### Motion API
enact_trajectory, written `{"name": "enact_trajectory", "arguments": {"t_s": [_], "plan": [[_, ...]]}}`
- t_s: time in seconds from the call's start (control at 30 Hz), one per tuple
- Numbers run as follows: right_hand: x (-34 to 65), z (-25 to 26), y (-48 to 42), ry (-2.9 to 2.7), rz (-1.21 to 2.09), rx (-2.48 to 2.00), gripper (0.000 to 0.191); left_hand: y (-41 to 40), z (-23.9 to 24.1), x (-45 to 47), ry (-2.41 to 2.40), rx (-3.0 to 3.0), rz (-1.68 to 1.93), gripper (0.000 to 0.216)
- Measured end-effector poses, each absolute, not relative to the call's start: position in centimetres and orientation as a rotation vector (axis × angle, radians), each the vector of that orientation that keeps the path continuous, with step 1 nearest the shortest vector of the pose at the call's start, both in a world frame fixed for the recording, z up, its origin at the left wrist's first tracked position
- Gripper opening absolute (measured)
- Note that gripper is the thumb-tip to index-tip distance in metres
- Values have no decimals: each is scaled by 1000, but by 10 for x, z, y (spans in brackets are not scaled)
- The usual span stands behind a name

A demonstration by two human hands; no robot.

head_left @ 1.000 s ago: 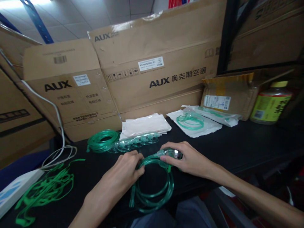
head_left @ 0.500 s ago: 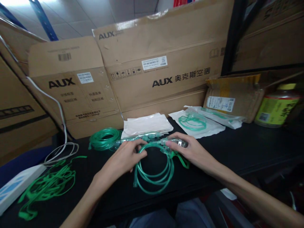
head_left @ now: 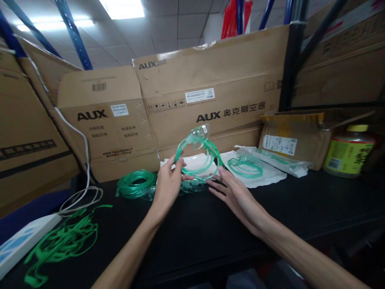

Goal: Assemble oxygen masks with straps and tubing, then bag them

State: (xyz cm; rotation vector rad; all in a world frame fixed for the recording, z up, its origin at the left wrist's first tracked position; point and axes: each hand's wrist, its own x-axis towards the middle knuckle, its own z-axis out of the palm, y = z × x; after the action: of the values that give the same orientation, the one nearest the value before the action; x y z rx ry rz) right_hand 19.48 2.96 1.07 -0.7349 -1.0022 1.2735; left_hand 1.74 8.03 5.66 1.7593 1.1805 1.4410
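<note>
My left hand (head_left: 169, 182) is closed on a coil of green tubing (head_left: 197, 160) and holds it upright above the black table (head_left: 300, 200). A clear mask piece (head_left: 198, 134) sits at the top of the coil. My right hand (head_left: 233, 192) is open, its fingers stretched out, with the fingertips touching the coil's lower right side. Behind the coil lies a stack of white pouches (head_left: 197, 160).
Another green tubing coil (head_left: 135, 183) and clear masks lie left of my hands. Loose green straps (head_left: 63, 241) lie at the front left by a white box (head_left: 21, 243). Bagged sets (head_left: 255, 166) lie at the right. Cardboard boxes (head_left: 210, 92) line the back; a jar (head_left: 347, 152) stands far right.
The coil has been lifted off the table and stood upright by my left hand. My right hand let go of the mask end and opened.
</note>
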Motion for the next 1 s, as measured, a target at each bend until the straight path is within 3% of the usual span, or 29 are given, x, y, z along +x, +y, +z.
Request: {"name": "enact_trajectory", "arguments": {"t_s": [0.37, 0.5, 0.7, 1.0], "plan": [[176, 33, 55, -1112, 1235, -746, 59, 95, 17, 48, 999, 1450, 1437, 28], [174, 24, 71, -1048, 1187, -708, 50, 90, 5, 59, 849, 1394, 1381, 19], [181, 19, 77, -1021, 1205, -695, 50, 83, 2, 62, 739, 1471, 1247, 30], [190, 17, 78, -1142, 1207, -755, 68, 83, 1, 56, 815, 1733, 1049, 28]]}}
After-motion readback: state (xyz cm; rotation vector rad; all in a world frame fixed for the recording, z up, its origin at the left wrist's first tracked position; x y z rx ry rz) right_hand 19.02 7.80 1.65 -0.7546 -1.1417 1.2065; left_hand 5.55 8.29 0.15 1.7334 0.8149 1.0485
